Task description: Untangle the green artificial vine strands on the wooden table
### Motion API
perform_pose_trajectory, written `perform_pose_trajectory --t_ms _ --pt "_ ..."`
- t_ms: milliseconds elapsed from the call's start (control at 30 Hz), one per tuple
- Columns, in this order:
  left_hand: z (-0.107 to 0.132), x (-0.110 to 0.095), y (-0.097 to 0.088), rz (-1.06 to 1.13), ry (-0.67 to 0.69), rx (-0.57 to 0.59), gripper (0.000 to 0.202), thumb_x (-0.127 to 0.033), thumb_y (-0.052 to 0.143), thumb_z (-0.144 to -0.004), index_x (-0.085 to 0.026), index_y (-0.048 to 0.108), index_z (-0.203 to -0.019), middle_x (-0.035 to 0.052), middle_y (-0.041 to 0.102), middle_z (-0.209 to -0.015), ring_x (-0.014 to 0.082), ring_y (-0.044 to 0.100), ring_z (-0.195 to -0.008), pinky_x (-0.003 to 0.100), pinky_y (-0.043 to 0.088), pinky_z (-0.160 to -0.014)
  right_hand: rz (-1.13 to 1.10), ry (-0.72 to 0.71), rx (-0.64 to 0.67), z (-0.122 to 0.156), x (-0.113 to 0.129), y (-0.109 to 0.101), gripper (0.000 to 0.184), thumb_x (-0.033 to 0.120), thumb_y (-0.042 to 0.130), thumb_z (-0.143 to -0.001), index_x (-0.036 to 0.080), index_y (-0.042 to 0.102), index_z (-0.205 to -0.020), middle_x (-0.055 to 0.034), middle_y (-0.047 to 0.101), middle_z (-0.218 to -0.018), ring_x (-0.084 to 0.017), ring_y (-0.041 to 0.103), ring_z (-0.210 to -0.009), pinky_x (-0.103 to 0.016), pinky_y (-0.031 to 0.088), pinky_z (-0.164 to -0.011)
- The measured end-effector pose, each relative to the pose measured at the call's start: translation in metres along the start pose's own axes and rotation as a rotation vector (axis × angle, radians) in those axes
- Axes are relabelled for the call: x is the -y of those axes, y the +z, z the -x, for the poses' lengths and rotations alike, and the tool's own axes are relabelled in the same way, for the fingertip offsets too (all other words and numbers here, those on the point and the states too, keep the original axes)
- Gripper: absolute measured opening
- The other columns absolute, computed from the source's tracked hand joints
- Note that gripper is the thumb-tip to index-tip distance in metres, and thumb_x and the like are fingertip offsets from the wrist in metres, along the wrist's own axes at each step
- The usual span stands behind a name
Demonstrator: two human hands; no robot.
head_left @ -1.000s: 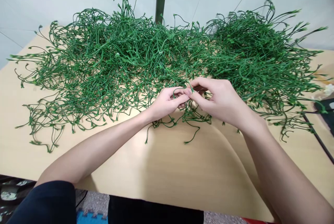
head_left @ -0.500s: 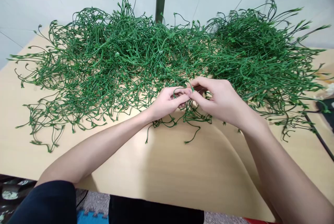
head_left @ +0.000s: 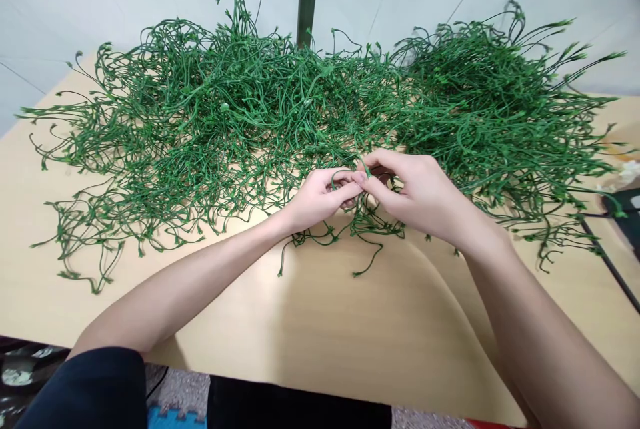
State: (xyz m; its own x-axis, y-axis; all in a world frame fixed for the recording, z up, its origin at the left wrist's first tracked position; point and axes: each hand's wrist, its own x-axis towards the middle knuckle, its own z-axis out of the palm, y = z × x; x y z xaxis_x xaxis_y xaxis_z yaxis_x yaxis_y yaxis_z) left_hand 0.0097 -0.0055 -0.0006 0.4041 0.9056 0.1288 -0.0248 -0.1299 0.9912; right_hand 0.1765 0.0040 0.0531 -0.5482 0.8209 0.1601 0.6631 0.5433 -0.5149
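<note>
The left hand and right hand (thumbs touching) both pinch a thin green stem.

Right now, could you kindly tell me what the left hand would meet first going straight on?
Most likely the right hand, directly ahead of the left hand; depth is unclear, so they may already touch.

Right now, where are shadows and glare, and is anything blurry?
Head view: soft shadow darkens the table below the left hand and right hand, with a pale sheen to its left; head view again: the white item, far right, looks smeared.
</note>
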Motion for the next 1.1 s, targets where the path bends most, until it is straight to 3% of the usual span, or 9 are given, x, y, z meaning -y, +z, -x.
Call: perform_pose_trajectory --t_ms 633,1100 --pt "-0.0002 -0.001 -0.0008 -0.037 0.022 -0.007 0.027 -0.034 0.055 -0.085 -0.014 0.056 -0.067 -0.0022 0.046 -0.061 0.0097 0.042 -0.059 0.022 0.036 -0.059 0.004 -0.025 -0.019 0.0002 -0.0013 0.0011 0.009 0.025 0.051 -0.089 0.021 0.058 -0.085 -0.0001 0.063 -0.069 -0.015 0.054 -0.061 -0.027 0.038 -0.058" --pt "0.0003 -0.0005 -0.0017 -0.014 0.031 0.042 0.033 -0.036 0.051 -0.09 -0.015 0.048 -0.064 -0.0029 0.043 -0.061 0.0088 0.039 -0.06 0.024 0.034 -0.061 -0.011 0.037 0.03 0.0 0.0001 -0.0006 0.015 0.031 0.048 -0.092 0.02 0.056 -0.085 0.0029 0.052 -0.061 -0.012 0.043 -0.055 -0.025 0.031 -0.053"
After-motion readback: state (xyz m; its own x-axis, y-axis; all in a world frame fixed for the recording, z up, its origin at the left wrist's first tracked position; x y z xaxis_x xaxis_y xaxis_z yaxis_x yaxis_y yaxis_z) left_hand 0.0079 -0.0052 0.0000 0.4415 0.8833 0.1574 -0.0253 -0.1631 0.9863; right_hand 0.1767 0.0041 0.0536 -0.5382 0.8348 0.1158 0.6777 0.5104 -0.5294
